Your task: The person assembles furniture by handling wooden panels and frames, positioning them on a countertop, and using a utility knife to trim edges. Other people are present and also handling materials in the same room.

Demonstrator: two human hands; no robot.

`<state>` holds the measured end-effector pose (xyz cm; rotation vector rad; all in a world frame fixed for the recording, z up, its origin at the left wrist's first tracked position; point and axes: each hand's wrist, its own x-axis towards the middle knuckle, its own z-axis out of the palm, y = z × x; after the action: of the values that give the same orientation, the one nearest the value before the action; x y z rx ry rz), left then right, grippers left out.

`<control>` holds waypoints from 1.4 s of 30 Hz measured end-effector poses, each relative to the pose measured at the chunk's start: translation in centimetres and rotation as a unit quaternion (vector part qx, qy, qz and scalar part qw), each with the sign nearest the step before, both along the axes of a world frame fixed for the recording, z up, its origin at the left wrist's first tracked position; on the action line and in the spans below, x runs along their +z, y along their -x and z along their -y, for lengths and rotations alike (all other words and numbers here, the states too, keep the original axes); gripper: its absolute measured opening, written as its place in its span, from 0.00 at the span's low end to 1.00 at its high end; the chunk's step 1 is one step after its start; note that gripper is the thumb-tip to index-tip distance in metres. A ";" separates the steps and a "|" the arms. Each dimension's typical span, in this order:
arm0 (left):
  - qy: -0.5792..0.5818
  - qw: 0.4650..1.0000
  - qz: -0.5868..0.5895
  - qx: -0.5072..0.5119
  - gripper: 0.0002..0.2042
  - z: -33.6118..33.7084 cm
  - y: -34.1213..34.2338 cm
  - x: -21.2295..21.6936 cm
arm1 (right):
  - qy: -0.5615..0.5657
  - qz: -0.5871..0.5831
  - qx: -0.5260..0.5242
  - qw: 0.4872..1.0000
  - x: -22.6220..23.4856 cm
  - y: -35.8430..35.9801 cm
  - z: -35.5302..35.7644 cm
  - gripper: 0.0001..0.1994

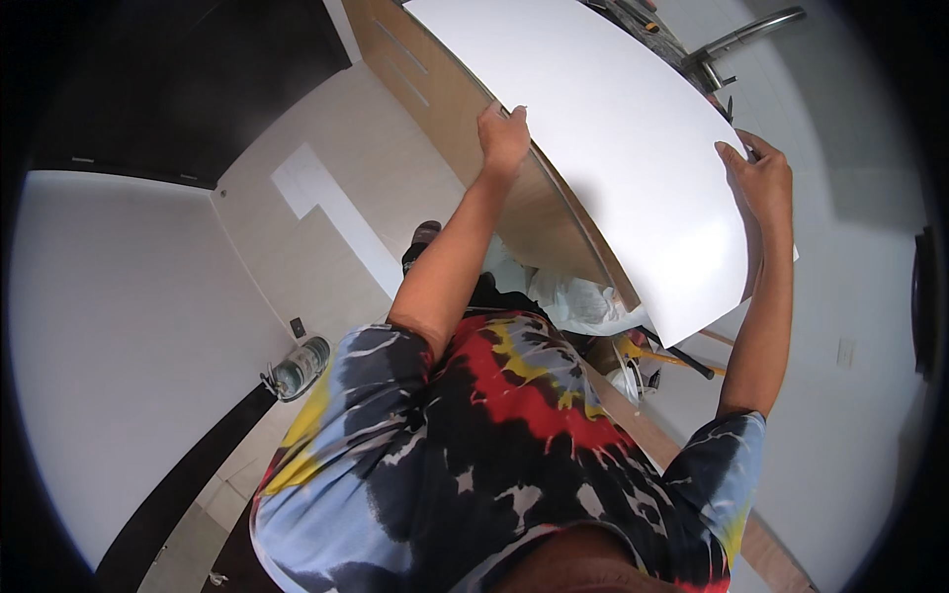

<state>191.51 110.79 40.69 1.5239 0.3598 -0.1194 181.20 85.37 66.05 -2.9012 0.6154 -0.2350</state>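
While both hands flank it, a large white panel stretches from the top of the view down toward the person's torso. Its face is smooth, blank and slightly glossy, brightest in the middle, with a soft grey shadow toward its near left part; the thickness appears slight, and the curve of its right side may owe something to the fisheye lens. The panel lies over a wood-toned cabinet, its pointed near corner reaching out past the cabinet's end, above a white plastic bag. The left hand is closed at the left long edge, thumb along the margin, the other fingers partly hidden. The right hand meets the opposite edge, somewhat nearer the person, with the thumb on the upper face and the fingers curled behind the rim. The panel thus spans the wide gap between the two grips; how firmly either one presses cannot be told. A metal faucet stands beyond the far right edge.
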 end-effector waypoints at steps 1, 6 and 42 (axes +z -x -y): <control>-0.007 1.000 0.002 -0.009 0.12 0.0 0.2 0.6 | -0.004 0.005 0.001 1.000 -0.1 0.1 0.1 0.29; 0.014 0.995 0.071 0.075 0.06 0.2 -0.7 -1.6 | 0.010 0.007 0.009 1.000 0.1 -0.3 -1.1 0.29; -0.102 0.987 0.003 -0.124 0.43 2.1 1.5 1.0 | 0.034 0.006 0.006 0.999 -8.8 0.0 6.7 0.32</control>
<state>190.01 108.66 41.71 1.7686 0.1801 -0.2799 181.15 78.65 57.29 -2.9644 0.5979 -0.2778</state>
